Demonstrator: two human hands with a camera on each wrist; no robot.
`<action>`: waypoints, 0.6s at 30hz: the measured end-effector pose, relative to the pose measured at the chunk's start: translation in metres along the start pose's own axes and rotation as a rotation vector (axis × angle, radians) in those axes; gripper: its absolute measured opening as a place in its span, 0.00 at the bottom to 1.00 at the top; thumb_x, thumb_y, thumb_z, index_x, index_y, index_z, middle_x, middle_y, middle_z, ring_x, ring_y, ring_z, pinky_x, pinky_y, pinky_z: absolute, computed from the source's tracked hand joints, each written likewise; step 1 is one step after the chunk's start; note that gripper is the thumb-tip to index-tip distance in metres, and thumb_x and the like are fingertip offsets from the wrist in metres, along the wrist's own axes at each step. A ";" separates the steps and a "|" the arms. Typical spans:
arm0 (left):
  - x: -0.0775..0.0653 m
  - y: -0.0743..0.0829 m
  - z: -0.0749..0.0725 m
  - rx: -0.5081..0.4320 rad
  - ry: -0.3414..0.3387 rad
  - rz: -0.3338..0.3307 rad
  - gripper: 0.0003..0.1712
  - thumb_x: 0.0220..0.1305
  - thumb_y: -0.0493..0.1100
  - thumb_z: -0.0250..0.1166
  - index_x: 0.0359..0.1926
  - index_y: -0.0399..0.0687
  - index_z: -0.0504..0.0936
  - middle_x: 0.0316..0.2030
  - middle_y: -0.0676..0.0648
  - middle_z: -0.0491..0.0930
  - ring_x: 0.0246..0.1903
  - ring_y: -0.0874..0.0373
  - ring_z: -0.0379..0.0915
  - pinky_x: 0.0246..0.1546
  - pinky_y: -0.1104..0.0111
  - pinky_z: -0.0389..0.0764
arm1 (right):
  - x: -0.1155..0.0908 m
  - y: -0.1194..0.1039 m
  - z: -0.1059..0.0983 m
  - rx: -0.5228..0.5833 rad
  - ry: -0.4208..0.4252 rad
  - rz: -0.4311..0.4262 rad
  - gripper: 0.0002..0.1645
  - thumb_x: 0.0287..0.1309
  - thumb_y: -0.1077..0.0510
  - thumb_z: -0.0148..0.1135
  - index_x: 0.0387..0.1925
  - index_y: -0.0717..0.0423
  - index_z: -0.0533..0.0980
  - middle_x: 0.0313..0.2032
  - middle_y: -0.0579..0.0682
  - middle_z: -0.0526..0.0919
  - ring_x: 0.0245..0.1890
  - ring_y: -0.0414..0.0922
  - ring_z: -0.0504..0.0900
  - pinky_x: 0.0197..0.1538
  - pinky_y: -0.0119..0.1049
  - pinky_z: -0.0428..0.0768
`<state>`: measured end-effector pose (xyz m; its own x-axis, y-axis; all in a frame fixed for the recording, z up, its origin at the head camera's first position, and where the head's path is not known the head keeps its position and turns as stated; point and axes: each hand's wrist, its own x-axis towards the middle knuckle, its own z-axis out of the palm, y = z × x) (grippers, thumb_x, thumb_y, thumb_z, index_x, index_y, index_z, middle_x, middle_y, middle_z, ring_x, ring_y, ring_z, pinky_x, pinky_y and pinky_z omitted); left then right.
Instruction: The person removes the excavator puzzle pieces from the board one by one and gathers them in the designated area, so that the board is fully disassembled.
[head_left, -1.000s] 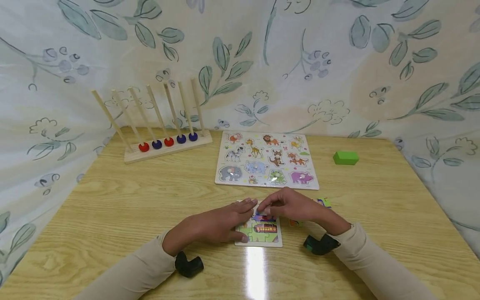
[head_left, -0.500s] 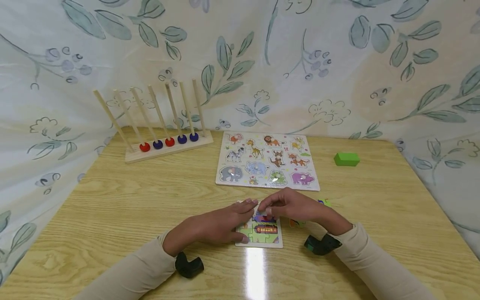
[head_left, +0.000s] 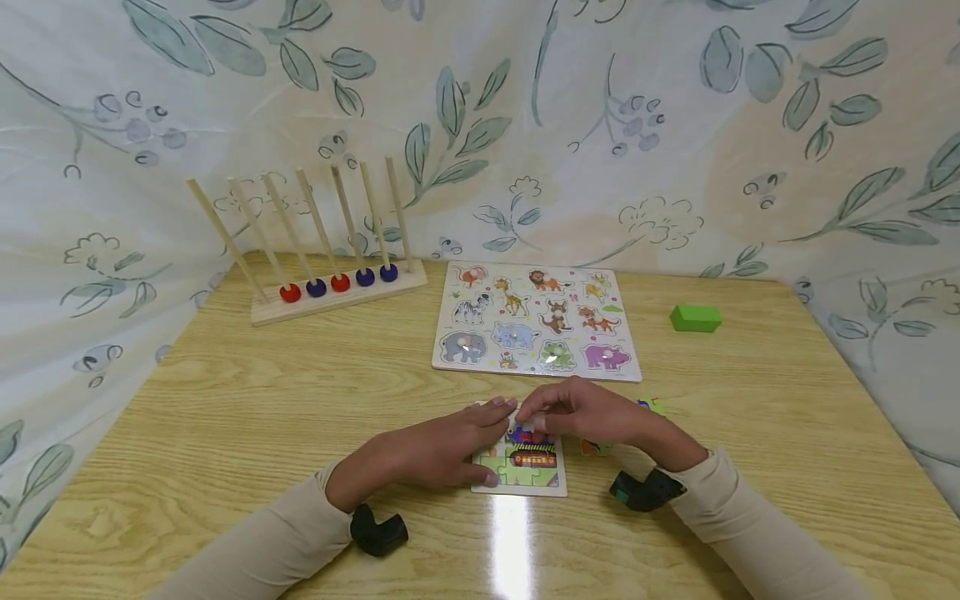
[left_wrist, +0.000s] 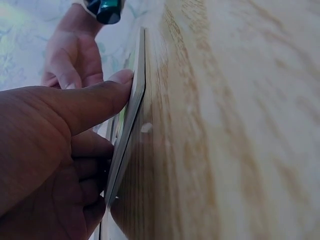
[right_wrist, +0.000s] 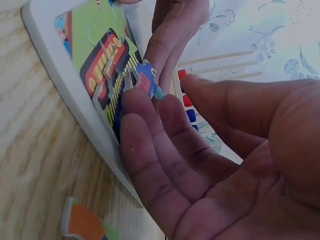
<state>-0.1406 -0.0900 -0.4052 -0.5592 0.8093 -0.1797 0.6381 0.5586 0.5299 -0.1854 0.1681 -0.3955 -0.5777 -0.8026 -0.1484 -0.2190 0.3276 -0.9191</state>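
Observation:
A small jigsaw puzzle in a pale tray [head_left: 517, 490] lies on the table, with a red and yellow tracked vehicle on green pieces. My left hand [head_left: 446, 446] rests over its left side, fingers extended; in the left wrist view the thumb [left_wrist: 107, 97] presses near the tray's edge. Above the upper part of the picture, my right hand [head_left: 588, 408] has bent fingers at a blue puzzle piece [right_wrist: 146, 77]. That piece stands tilted at the fingertips, beside the pieces lying in the tray. Loose puzzle pieces [head_left: 595, 448] lie partly hidden under the right forearm.
Behind the hands lies an animal peg puzzle board [head_left: 536, 321]. A wooden peg stand [head_left: 337, 300] with red and blue beads is at the back left. On the right sits a green block [head_left: 695, 318]. A leaf-patterned cloth [head_left: 562, 125] hangs behind the table [head_left: 262, 400].
The right fingers have shifted very slightly over the upper part of the small puzzle. My left hand stays in place on the tray. The head view has drifted a little.

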 end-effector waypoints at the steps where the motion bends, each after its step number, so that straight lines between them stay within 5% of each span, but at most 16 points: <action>1: 0.000 0.000 0.000 0.001 0.001 -0.001 0.46 0.69 0.53 0.61 0.76 0.39 0.47 0.76 0.45 0.39 0.74 0.53 0.33 0.71 0.60 0.47 | 0.000 0.000 0.000 0.004 -0.004 -0.005 0.13 0.70 0.64 0.53 0.49 0.61 0.80 0.45 0.52 0.83 0.41 0.50 0.82 0.45 0.37 0.80; 18: 0.000 0.003 -0.006 0.012 -0.011 -0.016 0.45 0.68 0.53 0.61 0.75 0.39 0.50 0.76 0.42 0.41 0.74 0.53 0.34 0.71 0.61 0.47 | 0.008 0.000 0.006 -0.080 0.075 -0.115 0.11 0.65 0.67 0.59 0.47 0.63 0.81 0.43 0.54 0.83 0.42 0.45 0.80 0.43 0.34 0.79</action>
<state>-0.1415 -0.0897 -0.3990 -0.5637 0.8020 -0.1976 0.6353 0.5739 0.5167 -0.1856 0.1588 -0.3988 -0.6018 -0.7985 -0.0134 -0.3472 0.2767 -0.8960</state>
